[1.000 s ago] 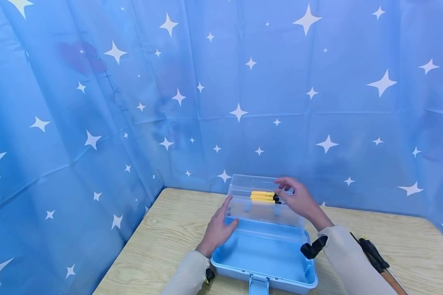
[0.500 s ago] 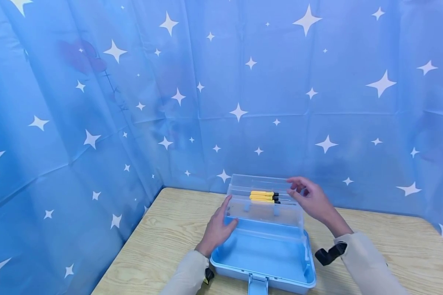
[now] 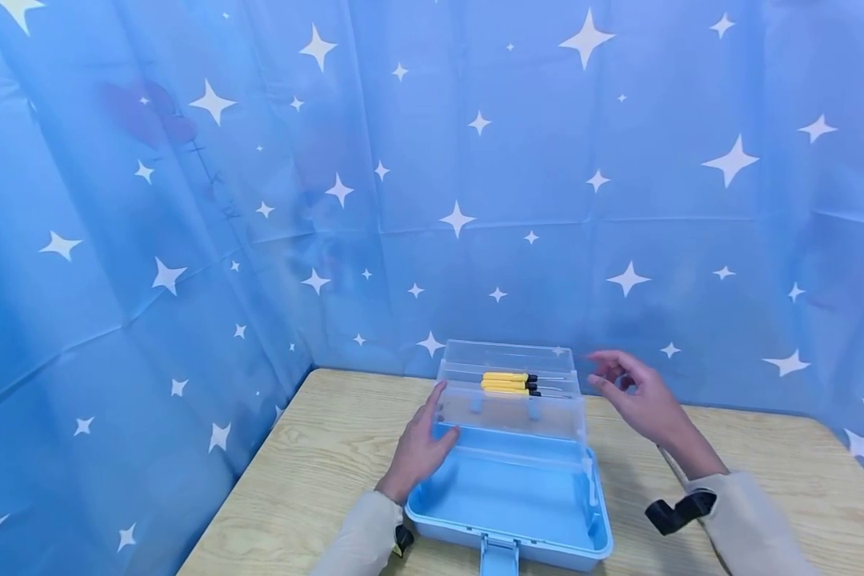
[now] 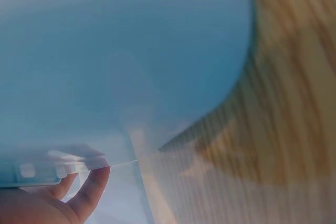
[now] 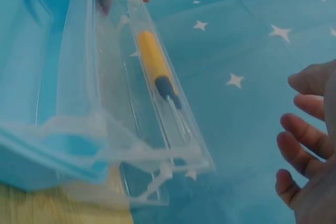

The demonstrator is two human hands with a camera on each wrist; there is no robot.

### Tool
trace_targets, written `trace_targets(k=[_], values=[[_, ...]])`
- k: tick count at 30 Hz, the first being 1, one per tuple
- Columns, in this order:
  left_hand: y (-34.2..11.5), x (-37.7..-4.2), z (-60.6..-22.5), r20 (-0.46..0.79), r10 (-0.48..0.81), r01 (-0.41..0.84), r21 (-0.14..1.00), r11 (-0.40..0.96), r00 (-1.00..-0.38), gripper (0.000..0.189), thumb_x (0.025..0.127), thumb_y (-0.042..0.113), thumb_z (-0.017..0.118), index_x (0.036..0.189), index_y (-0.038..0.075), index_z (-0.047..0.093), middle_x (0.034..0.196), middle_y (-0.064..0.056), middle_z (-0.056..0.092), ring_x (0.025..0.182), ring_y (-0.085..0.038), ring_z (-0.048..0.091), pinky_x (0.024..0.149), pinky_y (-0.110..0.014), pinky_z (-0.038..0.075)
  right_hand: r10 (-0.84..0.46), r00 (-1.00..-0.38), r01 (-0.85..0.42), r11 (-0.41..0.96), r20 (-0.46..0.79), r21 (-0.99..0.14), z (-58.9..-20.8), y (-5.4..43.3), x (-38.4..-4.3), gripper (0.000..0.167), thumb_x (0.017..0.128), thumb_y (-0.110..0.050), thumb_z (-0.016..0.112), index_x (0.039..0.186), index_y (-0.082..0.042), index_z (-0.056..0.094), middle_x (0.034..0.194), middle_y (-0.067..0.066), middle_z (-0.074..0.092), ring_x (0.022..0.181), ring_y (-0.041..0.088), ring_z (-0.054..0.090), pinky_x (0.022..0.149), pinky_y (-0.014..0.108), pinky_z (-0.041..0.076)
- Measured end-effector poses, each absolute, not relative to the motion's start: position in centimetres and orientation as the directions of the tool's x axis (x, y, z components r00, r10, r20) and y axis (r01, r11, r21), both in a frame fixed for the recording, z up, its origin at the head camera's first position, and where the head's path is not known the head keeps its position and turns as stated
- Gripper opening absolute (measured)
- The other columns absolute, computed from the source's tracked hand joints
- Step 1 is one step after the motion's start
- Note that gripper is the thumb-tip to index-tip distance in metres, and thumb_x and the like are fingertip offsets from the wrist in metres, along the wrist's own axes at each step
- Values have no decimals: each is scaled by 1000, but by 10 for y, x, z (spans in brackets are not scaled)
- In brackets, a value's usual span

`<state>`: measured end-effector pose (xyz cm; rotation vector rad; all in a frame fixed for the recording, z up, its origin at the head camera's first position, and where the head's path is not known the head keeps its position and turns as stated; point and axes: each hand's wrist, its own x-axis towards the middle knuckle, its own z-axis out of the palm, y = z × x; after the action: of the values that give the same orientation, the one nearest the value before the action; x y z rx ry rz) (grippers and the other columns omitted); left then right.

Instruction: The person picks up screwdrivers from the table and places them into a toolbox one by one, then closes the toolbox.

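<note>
A light-blue toolbox [image 3: 511, 500] stands unfolded on the table, its clear tiered trays [image 3: 504, 416] raised at the back. Several yellow-handled screwdrivers [image 3: 506, 384] with black collars lie side by side in an upper tray; a yellow handle [image 5: 152, 56] shows through the clear plastic in the right wrist view. My left hand [image 3: 419, 448] holds the trays by their left side, thumb on the inner side. My right hand [image 3: 641, 400] hovers just right of the trays with loosely bent fingers and nothing in them, likewise in the right wrist view.
A thin dark rod-like item [image 3: 670, 464] lies on the table, mostly covered by the right forearm. The front latch [image 3: 499, 554] hangs down from the toolbox. A blue star-patterned curtain [image 3: 432, 200] hangs behind the wooden table [image 3: 317, 464] and along its left side.
My right hand has drawn away to the right from the screwdrivers, past the trays' right end. The left hand keeps its hold. The head view has shifted slightly.
</note>
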<state>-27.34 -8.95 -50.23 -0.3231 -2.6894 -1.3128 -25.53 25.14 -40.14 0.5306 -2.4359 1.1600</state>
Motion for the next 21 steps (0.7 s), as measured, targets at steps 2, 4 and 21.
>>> trace_targets(k=[2,4,21], values=[[-89,-273,-502,205,136,245,762,600,-969,75,95,33,60,156,45,17,152,-5,45,133,-31,51,105,-58,45,-158,-857,-478,600,491,-641,-403,258,-252,30,99,-17,61,127,-8,60,96,4,62,79,9,53,66,21,45],[-89,-273,-501,202,141,246,763,598,-969,75,95,33,60,156,45,17,152,-5,45,134,-31,50,105,-58,44,-146,-862,-463,617,485,-637,-405,265,-250,30,99,-18,60,127,-7,60,96,4,61,79,9,53,66,20,45],[-88,-273,-503,185,134,228,764,603,-974,76,96,34,61,155,47,16,154,-4,42,136,-30,48,107,-58,42,-151,-898,-404,654,413,-640,-426,324,-230,32,99,-14,59,130,-4,57,98,7,63,81,5,56,64,20,48]])
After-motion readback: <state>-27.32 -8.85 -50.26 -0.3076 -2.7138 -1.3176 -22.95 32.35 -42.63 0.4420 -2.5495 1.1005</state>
